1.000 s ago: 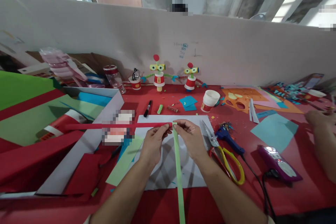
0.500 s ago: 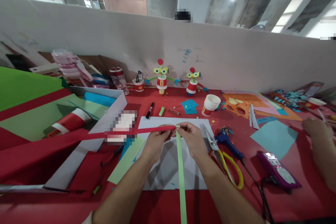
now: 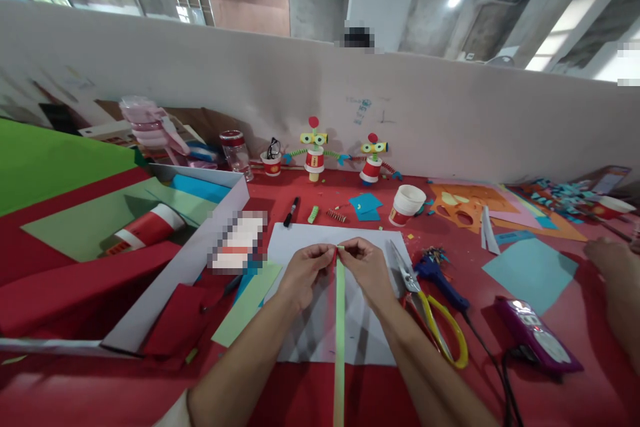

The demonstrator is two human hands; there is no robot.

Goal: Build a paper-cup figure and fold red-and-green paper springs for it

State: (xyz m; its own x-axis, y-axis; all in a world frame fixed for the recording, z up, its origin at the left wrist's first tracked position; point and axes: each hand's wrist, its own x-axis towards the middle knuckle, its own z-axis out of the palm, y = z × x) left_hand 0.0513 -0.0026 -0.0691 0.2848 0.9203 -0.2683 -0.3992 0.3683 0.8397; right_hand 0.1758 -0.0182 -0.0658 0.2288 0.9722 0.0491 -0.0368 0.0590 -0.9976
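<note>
Over a white sheet (image 3: pixel 295 240), both hands meet in a close pinch. My left hand (image 3: pixel 304 275) has its fingertips closed on the top of a red paper strip (image 3: pixel 332 303), which hangs down blurred. My right hand (image 3: pixel 369 273) is pinched on the upper end of a light green paper strip (image 3: pixel 340 333), which runs down towards me beside the red one. A small green tab shows where the strips join; the exact fold is hidden by the fingers. Right of my right hand lie yellow-handled scissors (image 3: pixel 440 327).
A blue glue gun (image 3: pixel 445 283) and a purple device (image 3: pixel 537 337) with a cord lie at right, near another person's arm (image 3: pixel 617 280). A white box (image 3: pixel 200 247) of coloured paper stands left. Two paper-cup robots (image 3: pixel 315 159), white cups (image 3: pixel 407 205) and a marker (image 3: pixel 291 212) are behind.
The red strip, earlier stretched out to the left over the box, now hangs down alongside the green strip. Both hands stay pinched together. The view has shifted slightly.
</note>
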